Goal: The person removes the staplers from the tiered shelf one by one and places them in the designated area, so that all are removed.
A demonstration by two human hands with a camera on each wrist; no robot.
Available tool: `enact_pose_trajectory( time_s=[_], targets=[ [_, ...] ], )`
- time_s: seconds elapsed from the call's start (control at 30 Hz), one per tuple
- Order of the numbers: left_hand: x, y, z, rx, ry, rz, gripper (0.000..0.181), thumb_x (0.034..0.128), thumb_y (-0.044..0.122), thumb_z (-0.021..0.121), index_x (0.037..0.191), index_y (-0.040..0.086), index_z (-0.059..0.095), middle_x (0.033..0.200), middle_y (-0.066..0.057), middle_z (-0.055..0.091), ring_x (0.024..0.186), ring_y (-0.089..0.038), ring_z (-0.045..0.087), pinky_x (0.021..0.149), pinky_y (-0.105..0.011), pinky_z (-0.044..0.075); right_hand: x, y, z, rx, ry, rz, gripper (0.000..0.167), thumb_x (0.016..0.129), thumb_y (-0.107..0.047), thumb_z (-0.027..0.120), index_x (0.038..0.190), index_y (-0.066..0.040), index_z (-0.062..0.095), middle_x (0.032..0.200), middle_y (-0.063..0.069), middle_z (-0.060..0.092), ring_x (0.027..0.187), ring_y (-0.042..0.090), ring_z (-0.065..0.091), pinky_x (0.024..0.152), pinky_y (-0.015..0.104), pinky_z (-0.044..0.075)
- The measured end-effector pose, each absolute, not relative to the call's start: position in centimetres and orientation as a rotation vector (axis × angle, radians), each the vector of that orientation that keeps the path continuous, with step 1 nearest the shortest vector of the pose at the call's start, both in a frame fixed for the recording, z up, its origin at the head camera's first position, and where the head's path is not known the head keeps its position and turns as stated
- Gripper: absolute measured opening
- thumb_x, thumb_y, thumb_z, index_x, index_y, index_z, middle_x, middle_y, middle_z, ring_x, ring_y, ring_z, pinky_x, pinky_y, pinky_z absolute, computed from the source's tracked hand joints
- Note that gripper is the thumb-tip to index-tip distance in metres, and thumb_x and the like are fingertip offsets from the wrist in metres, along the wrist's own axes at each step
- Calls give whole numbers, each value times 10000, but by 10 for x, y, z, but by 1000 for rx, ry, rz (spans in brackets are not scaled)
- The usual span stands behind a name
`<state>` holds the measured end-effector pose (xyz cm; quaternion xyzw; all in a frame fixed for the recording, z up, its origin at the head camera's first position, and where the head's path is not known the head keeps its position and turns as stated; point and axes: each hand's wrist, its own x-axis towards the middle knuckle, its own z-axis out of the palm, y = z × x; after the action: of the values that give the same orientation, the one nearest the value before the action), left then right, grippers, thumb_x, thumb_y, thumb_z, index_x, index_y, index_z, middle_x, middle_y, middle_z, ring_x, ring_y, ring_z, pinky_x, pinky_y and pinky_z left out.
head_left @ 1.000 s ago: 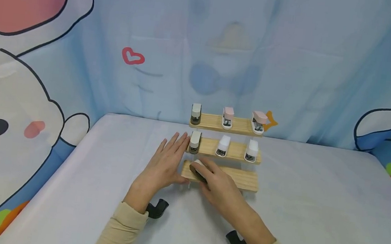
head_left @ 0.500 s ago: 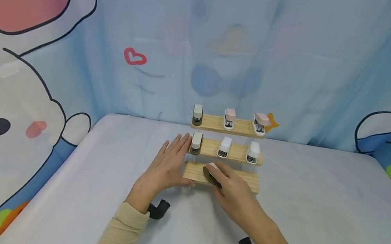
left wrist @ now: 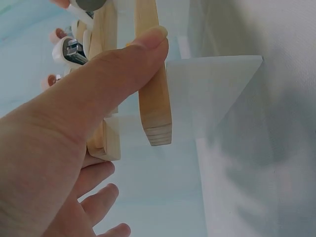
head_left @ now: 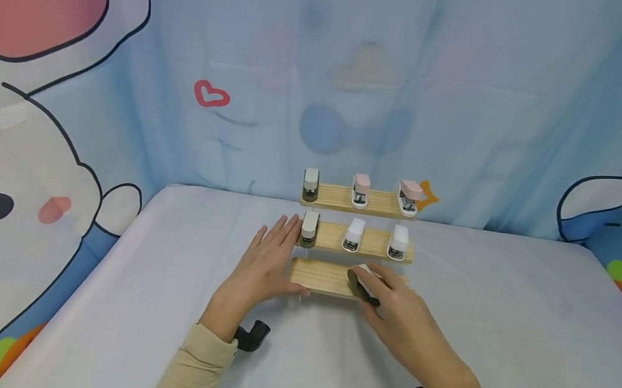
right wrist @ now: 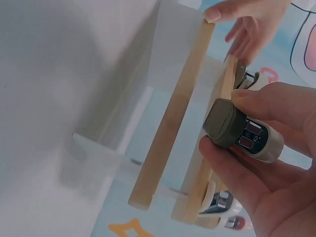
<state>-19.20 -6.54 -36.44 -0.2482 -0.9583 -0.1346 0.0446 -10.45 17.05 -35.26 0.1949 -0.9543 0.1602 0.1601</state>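
Note:
In my right hand [head_left: 409, 309] I pinch a small stapler [right wrist: 224, 123] with a dark olive base and an off-white top. It is tilted, over the right half of the front wooden shelf board [head_left: 317, 276]. My left hand [head_left: 263, 264] lies at the left end of the tiered rack, fingers spread and fairly straight. Its thumb [left wrist: 148, 42] rests against the front board's edge. On the middle board [head_left: 377, 238] stand an off-white-and-olive stapler [head_left: 309, 228] and two white staplers. The back board [head_left: 335, 197] carries a grey-topped stapler and two pink staplers [head_left: 360, 192].
The boards sit on clear side panels [left wrist: 212, 79] on a white-covered table [head_left: 137, 302]. A blue cartoon-print curtain [head_left: 258, 39] hangs directly behind the rack. Black wrist mounts [head_left: 252, 336] show at both wrists.
My right hand has carried the stapler rightward over the front board, from its left end to its right half. The left hand stays almost in place.

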Motion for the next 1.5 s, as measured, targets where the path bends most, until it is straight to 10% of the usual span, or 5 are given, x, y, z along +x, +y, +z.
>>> enact_pose_trajectory(
  time_s=[1.5],
  targets=[
    [-192,-65,-365,-759,-2917,-462,1251,676,500,879,1588,45,153,1670,-84,142,1551,-266,140,1257,-509,166,-105,243,-353,365,-2679,449,587,752,13,813,1299,36,602,1212,297,596,979,459,662,700,493,605]
  ],
)
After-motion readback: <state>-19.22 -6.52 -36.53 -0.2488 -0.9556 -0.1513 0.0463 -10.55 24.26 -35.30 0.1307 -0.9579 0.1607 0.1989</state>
